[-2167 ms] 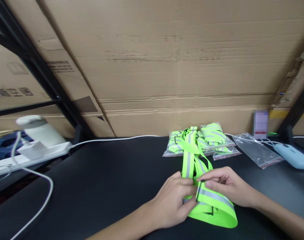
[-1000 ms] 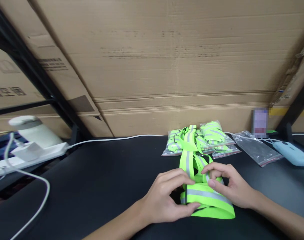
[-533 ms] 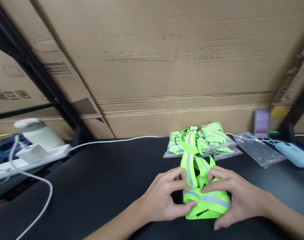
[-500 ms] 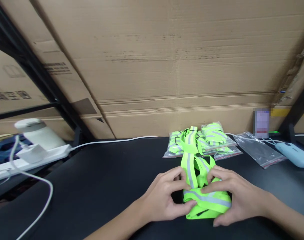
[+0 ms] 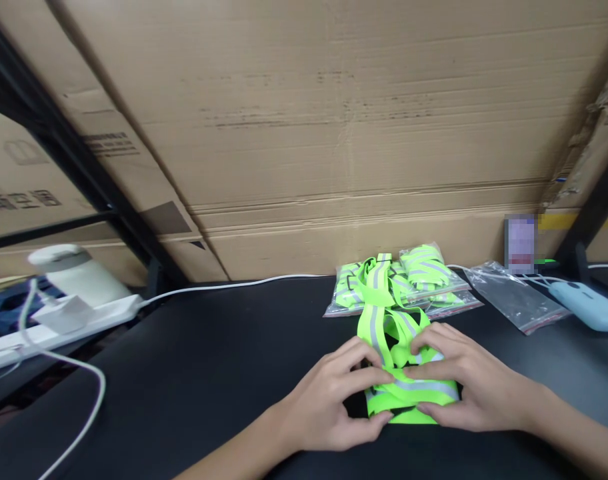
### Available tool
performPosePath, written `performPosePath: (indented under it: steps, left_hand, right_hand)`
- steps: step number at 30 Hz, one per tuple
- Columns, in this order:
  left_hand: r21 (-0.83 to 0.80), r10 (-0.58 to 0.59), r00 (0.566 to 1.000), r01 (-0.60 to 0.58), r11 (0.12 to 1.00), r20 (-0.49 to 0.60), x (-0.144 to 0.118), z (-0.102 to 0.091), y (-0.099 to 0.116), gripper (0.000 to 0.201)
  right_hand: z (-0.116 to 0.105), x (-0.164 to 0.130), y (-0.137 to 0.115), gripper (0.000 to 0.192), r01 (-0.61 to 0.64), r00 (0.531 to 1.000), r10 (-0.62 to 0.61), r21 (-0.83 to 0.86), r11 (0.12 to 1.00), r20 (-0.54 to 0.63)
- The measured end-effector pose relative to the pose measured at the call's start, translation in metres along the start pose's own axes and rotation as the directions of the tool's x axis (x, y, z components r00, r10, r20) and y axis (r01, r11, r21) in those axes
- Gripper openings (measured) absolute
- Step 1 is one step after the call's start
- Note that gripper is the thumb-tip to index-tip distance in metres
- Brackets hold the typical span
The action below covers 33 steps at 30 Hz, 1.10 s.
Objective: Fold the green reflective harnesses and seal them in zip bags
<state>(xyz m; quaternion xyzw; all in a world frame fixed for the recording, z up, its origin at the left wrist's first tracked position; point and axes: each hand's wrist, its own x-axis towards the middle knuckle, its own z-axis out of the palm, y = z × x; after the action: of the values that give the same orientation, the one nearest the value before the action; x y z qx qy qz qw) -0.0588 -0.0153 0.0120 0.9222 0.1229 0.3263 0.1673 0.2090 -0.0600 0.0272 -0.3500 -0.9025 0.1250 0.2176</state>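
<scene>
A neon yellow-green reflective strap vest (image 5: 424, 387) with silver stripes lies on the black table, its near part folded into a flat bundle. Its loose straps run away from me, and the far end rests against the bagged vests (image 5: 427, 270). My left hand (image 5: 334, 400) grips the bundle's left side, fingers on top and thumb at the near left corner. From the right, my right hand (image 5: 479, 383) holds the bundle, fingertips on the upper folds and thumb pressed on the near band. A dark gap shows between the folds near the front edge.
An unfilled clear zip bag (image 5: 517, 300) lies at the right, beside a light blue device (image 5: 587, 305) with a cable. At the left are a white bottle (image 5: 84, 273) and a power strip (image 5: 99, 317) with a white cable (image 5: 97, 407). Cardboard (image 5: 304, 133) stands behind the table.
My right thumb has moved from beneath the bundle's near right corner up onto its front band. The bundle's near edge sits slightly farther away and looks flatter. My left hand has shifted slightly.
</scene>
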Motion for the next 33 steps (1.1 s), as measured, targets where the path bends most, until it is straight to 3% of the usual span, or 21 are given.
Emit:
performPosePath:
  steps: [4,11,15,16,21,24,27,30,33]
  left_hand:
    - [-0.058,-0.033,0.999,0.031,0.998,-0.029,0.003,-0.001,-0.003,0.028]
    - [-0.147,-0.180,0.982,0.169,0.975,-0.062,0.005,-0.003,-0.003,0.016]
    - [-0.219,-0.294,0.952,0.269,0.938,-0.090,0.005,-0.004,-0.008,0.014]
    - [-0.232,-0.318,0.943,0.290,0.929,-0.094,0.005,-0.004,-0.009,0.013]
    - [-0.245,-0.324,0.943,0.298,0.922,-0.074,0.004,-0.004,-0.009,0.015]
    - [-0.236,-0.269,0.962,0.254,0.938,-0.037,0.002,-0.005,-0.006,0.027]
    - [-0.182,-0.308,0.951,0.304,0.935,0.007,0.002,-0.004,-0.005,0.043]
    - [-0.130,-0.355,0.935,0.353,0.926,0.014,0.002,-0.003,-0.005,0.030]
    - [-0.090,-0.320,0.947,0.320,0.943,0.006,0.004,-0.002,-0.004,0.023]
  right_hand:
    - [-0.002,-0.001,0.003,0.027,-0.001,1.000,-0.001,-0.071,0.997,-0.023]
    - [-0.004,-0.002,0.012,0.031,0.049,0.999,-0.049,-0.008,0.999,0.001]
    - [-0.003,-0.003,0.010,0.075,0.072,0.997,-0.072,-0.021,0.997,-0.013]
    - [-0.002,-0.003,0.010,0.078,0.076,0.997,-0.077,-0.034,0.996,-0.024]
    - [0.004,-0.003,0.011,0.028,0.047,0.992,-0.056,-0.078,0.996,-0.115]
    - [0.008,-0.003,0.011,0.024,-0.002,0.983,-0.008,-0.053,0.999,-0.185]
    - [0.011,-0.002,0.012,0.022,-0.049,0.973,0.055,0.032,0.998,-0.224]
    - [0.013,-0.001,0.012,0.021,-0.063,0.967,0.085,0.097,0.993,-0.241]
    - [0.012,0.000,0.009,0.021,-0.078,0.965,0.115,0.158,0.984,-0.237]
